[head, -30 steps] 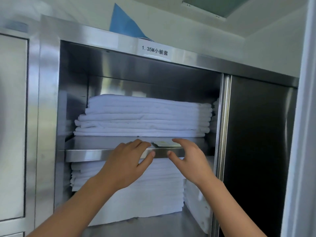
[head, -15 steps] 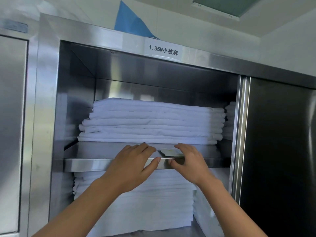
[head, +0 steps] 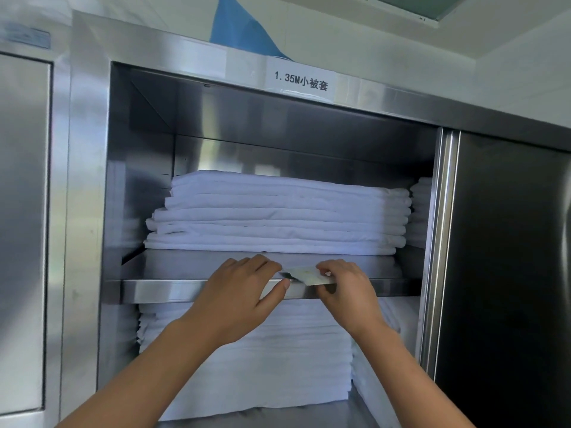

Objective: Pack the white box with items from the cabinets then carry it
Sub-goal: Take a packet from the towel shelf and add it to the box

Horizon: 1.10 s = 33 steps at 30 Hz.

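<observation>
A small pale card (head: 304, 274) lies at the front lip of the steel cabinet's middle shelf (head: 160, 290). My right hand (head: 344, 284) pinches its right end, fingers curled on top and thumb under. My left hand (head: 244, 293) holds the card's left end between index finger and thumb, with its other fingers resting on the shelf. Behind the hands, a stack of folded white linen (head: 278, 214) sits on that shelf. A taller linen stack (head: 278, 359) fills the space below. The white box is out of view.
The open cabinet (head: 89, 180) carries a printed label (head: 301, 81) on its top frame. A dark sliding door (head: 506, 273) covers the right half, with more linen (head: 420, 211) showing at its edge. A closed steel door (head: 21, 227) stands left. Blue fabric (head: 244, 26) lies on top.
Both hands have closed in on the card at the shelf lip. The right hand's fingers have curled onto it, and the card now overhangs the shelf edge. The view has shifted closer.
</observation>
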Available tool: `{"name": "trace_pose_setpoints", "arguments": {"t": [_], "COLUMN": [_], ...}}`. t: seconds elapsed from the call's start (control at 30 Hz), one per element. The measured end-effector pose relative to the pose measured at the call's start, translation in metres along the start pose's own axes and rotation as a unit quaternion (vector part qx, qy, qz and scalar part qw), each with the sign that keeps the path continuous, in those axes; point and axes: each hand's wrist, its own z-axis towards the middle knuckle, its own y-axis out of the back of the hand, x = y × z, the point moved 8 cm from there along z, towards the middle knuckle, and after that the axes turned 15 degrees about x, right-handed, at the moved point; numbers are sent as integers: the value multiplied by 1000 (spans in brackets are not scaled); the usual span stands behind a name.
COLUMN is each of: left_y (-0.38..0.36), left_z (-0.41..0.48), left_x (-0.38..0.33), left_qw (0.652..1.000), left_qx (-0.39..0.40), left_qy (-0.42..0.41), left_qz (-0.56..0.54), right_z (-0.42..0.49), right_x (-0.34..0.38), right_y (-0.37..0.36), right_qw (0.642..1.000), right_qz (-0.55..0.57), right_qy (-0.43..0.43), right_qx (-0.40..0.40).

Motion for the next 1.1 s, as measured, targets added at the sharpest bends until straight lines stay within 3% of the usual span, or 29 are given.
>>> {"name": "trace_pose_setpoints", "arguments": {"t": [0.37, 0.57, 0.77, 0.93, 1.1], "left_y": [15, -3, -79, -130, -122], "left_z": [-38, -64, -96, -125, -141], "left_x": [6, -3, -27, -67, -112], "left_qw": [998, 990, 981, 965, 962], "left_qx": [-22, -41, 38, 124, 121], "left_qy": [-22, -45, -70, -101, -134], "left_qz": [-53, -127, -178, -207, -204], "right_z": [-59, -104, -185, -266, -328], "right_x": [39, 27, 2, -14, -23], "right_y": [27, 5, -45, -55, -32], "right_qw": [992, 988, 982, 956, 922], "right_qz": [68, 128, 137, 190, 240], "right_qy": [40, -31, -125, -221, -295], "right_qx": [-100, -82, -26, -36, -73]}}
